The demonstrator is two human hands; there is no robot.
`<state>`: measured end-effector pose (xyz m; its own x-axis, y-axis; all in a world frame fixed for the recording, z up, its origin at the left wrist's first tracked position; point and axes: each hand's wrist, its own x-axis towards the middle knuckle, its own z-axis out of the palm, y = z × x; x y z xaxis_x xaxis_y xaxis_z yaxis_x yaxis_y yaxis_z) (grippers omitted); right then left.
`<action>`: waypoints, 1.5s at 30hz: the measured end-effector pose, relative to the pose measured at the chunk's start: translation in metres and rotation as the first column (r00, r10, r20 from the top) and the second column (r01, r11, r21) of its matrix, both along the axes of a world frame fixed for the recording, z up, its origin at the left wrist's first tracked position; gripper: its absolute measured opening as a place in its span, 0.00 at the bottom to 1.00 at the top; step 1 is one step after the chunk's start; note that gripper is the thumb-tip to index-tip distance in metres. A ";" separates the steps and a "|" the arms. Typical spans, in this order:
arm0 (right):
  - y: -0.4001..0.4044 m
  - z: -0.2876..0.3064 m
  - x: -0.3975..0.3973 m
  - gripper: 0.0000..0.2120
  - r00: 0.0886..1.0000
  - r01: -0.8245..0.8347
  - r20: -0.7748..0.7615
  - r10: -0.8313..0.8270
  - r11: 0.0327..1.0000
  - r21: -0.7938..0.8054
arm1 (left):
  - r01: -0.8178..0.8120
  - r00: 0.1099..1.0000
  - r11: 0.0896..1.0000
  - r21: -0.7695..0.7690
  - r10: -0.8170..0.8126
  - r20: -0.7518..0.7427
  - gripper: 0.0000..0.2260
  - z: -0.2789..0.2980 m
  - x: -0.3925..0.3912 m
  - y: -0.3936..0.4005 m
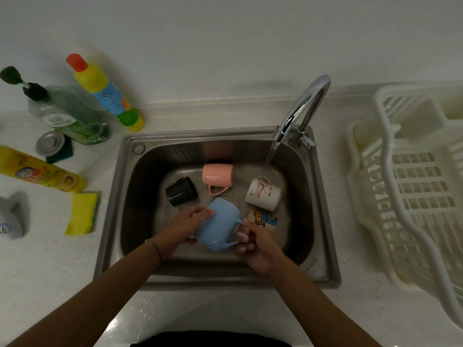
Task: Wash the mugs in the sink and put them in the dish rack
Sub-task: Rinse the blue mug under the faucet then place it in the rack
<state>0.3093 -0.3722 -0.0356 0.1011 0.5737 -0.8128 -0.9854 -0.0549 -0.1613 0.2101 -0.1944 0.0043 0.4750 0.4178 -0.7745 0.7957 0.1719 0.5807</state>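
Over the near half of the steel sink, both hands grip the blue mug: the left hand wraps its body, the right hand curls round the handle. Just behind lie the black mug, the pink mug and the white flowered mug, which sits under the tap's running stream. A cartoon mug lies just beside the right hand. The white dish rack stands on the worktop right of the sink rim, its slots open.

Mugs in sink — dish rack right, bottles left.
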 end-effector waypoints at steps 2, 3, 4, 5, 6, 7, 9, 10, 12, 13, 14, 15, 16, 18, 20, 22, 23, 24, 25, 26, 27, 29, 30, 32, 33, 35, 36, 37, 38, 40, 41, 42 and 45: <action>0.000 -0.001 0.000 0.16 0.997 0.041 -0.064 -0.039 0.999 0.035 | 0.096 0.995 0.993 0.076 -0.093 -0.033 0.19 0.002 0.001 0.004; 0.000 -0.002 0.000 0.15 0.995 0.059 -0.090 -0.054 0.997 0.054 | 0.133 0.991 0.984 0.116 -0.129 -0.043 0.20 0.004 0.002 0.006; 0.000 -0.003 0.000 0.14 0.992 0.073 -0.109 -0.065 0.995 0.073 | 0.163 0.986 0.975 0.148 -0.158 -0.048 0.22 0.005 0.002 0.006; 0.001 -0.004 0.001 0.14 0.990 0.085 -0.122 -0.073 0.992 0.090 | 0.182 0.983 0.968 0.170 -0.177 -0.044 0.23 0.007 0.003 0.007; 0.001 -0.005 0.001 0.13 0.988 0.093 -0.135 -0.078 0.990 0.109 | 0.189 0.982 0.965 0.184 -0.186 -0.033 0.24 0.009 0.004 0.006; 0.002 -0.005 0.001 0.13 0.986 0.097 -0.144 -0.079 0.987 0.126 | 0.182 0.983 0.965 0.190 -0.182 -0.017 0.25 0.010 0.004 0.006; 0.003 -0.003 0.003 0.13 0.988 0.097 -0.135 -0.077 0.985 0.146 | 0.135 0.989 0.973 0.190 -0.143 0.028 0.26 0.012 0.006 0.005; 0.004 -0.001 0.004 0.14 0.992 0.086 -0.104 -0.071 0.986 0.145 | 0.102 0.992 0.979 0.177 -0.113 0.053 0.26 0.011 0.008 0.005; 0.004 0.009 0.010 0.15 0.999 0.020 0.039 -0.024 0.995 0.099 | 0.032 0.994 0.992 0.125 -0.045 0.100 0.25 0.010 0.012 0.003; 0.004 0.016 0.013 0.15 0.990 -0.025 0.138 0.018 0.999 0.048 | -0.010 0.993 0.997 0.076 0.000 0.119 0.23 0.011 0.014 0.002; 0.004 0.023 0.017 0.14 0.970 -0.062 0.236 0.063 0.998 -0.011 | -0.064 0.989 0.998 0.015 0.061 0.135 0.20 0.012 0.017 -0.001; 0.003 0.028 0.020 0.13 0.943 -0.082 0.317 0.099 0.994 -0.067 | -0.130 0.979 0.990 -0.057 0.137 0.148 0.16 0.011 0.019 -0.003; 0.001 0.032 0.024 0.11 0.918 -0.091 0.375 0.127 0.989 -0.113 | -0.184 0.968 0.974 -0.129 0.202 0.151 0.12 0.008 0.021 -0.006; -0.001 0.042 0.031 0.13 0.863 -0.107 0.469 0.190 0.974 -0.199 | -0.228 0.951 0.944 -0.240 0.268 0.152 0.14 0.000 0.027 -0.013; -0.002 0.051 0.037 0.13 0.787 -0.138 0.547 0.284 0.946 -0.292 | -0.230 0.949 0.925 -0.304 0.283 0.142 0.22 -0.008 0.034 -0.020; -0.004 0.055 0.043 0.11 0.706 -0.158 0.602 0.373 0.912 -0.380 | -0.212 0.950 0.912 -0.352 0.277 0.146 0.21 -0.013 0.043 -0.028; -0.004 0.055 0.046 0.13 0.681 -0.156 0.618 0.393 0.902 -0.403 | -0.202 0.949 0.905 -0.376 0.275 0.152 0.17 -0.012 0.048 -0.031; -0.005 0.055 0.048 0.15 0.669 -0.151 0.626 0.400 0.898 -0.413 | -0.207 0.947 0.895 -0.394 0.285 0.149 0.14 -0.013 0.051 -0.034; -0.005 0.054 0.050 0.18 0.663 -0.150 0.629 0.405 0.896 -0.419 | -0.218 0.945 0.887 -0.408 0.297 0.141 0.13 -0.015 0.054 -0.035; -0.006 0.054 0.052 0.19 0.647 -0.156 0.636 0.421 0.889 -0.430 | -0.226 0.943 0.878 -0.423 0.306 0.133 0.13 -0.020 0.057 -0.035; -0.007 0.054 0.055 0.20 0.610 -0.165 0.653 0.449 0.878 -0.450 | -0.236 0.939 0.867 -0.439 0.321 0.128 0.14 -0.023 0.060 -0.036; -0.010 0.056 0.060 0.18 0.530 -0.176 0.688 0.496 0.858 -0.483 | -0.257 0.933 0.853 -0.453 0.342 0.114 0.21 -0.029 0.065 -0.037; -0.010 0.057 0.062 0.18 0.506 -0.169 0.700 0.504 0.854 -0.492 | -0.263 0.930 0.848 -0.460 0.350 0.113 0.23 -0.030 0.067 -0.038; -0.012 0.058 0.066 0.18 0.472 -0.150 0.722 0.506 0.853 -0.500 | -0.250 0.929 0.845 -0.473 0.347 0.129 0.25 -0.031 0.071 -0.041; -0.013 0.058 0.067 0.18 0.455 -0.140 0.733 0.506 0.853 -0.503 | -0.246 0.928 0.843 -0.478 0.347 0.135 0.25 -0.030 0.073 -0.043; -0.015 0.060 0.069 0.19 0.423 -0.114 0.750 0.508 0.851 -0.512 | -0.260 0.925 0.840 -0.477 0.359 0.128 0.26 -0.031 0.076 -0.044; -0.015 0.060 0.070 0.19 0.406 -0.104 0.755 0.515 0.847 -0.521 | -0.272 0.922 0.836 -0.477 0.369 0.121 0.26 -0.031 0.077 -0.045; -0.016 0.062 0.071 0.19 0.390 -0.097 0.760 0.520 0.844 -0.527 | -0.277 0.920 0.833 -0.478 0.374 0.118 0.26 -0.031 0.078 -0.046; -0.017 0.063 0.072 0.19 0.378 -0.092 0.763 0.524 0.842 -0.532 | -0.280 0.918 0.831 -0.481 0.379 0.120 0.26 -0.031 0.079 -0.047; -0.019 0.066 0.075 0.19 0.351 -0.084 0.771 0.531 0.838 -0.539 | -0.284 0.914 0.827 -0.486 0.387 0.124 0.24 -0.027 0.081 -0.050; -0.020 0.066 0.076 0.20 0.333 -0.082 0.777 0.534 0.837 -0.540 | -0.281 0.914 0.825 -0.490 0.386 0.126 0.23 -0.026 0.082 -0.051; -0.020 0.067 0.077 0.21 0.316 -0.083 0.783 0.536 0.837 -0.540 | -0.277 0.914 0.824 -0.494 0.385 0.129 0.23 -0.025 0.083 -0.052; -0.022 0.069 0.079 0.20 0.283 -0.084 0.797 0.534 0.842 -0.534 | -0.265 0.918 0.821 -0.506 0.375 0.129 0.23 -0.021 0.088 -0.056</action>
